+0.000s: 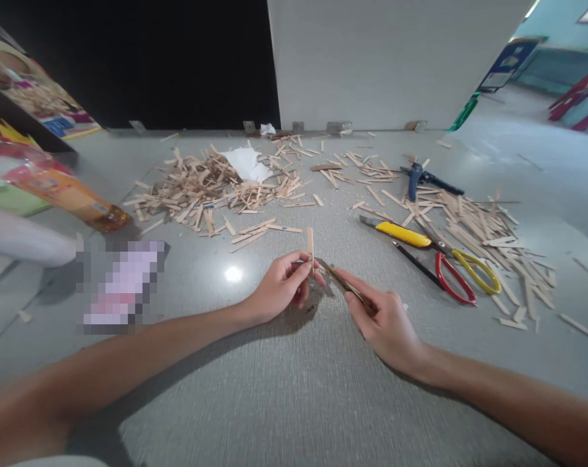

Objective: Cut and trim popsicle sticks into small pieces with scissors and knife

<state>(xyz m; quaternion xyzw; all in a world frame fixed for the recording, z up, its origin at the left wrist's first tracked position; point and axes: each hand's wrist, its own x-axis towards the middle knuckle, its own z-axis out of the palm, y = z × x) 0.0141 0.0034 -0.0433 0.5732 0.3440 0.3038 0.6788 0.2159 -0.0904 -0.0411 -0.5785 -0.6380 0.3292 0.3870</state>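
My left hand (288, 282) is closed in a pinch around a short flat wooden stick (310, 241), which points away from me above the fingers. In my right hand (381, 318) is a slim brownish tool (345, 283) with a narrow, dark tip; its exact kind does not show clearly. The tool's tip reaches the left fingers, at the lower part of the stick. Whether it touches the wood I cannot tell. A few loose wooden strips (255, 233) lie on the grey surface (255, 395) just beyond my left hand.
To the right lie a yellow utility knife (403, 234), red-and-yellow-handled scissors (456, 275), a black pen-like tool (417, 264) and dark blue clippers (414, 181). Heaps of wood pieces (187, 188) spread behind. A bottle (87, 201) and a person's forearm (26, 237) are at left.
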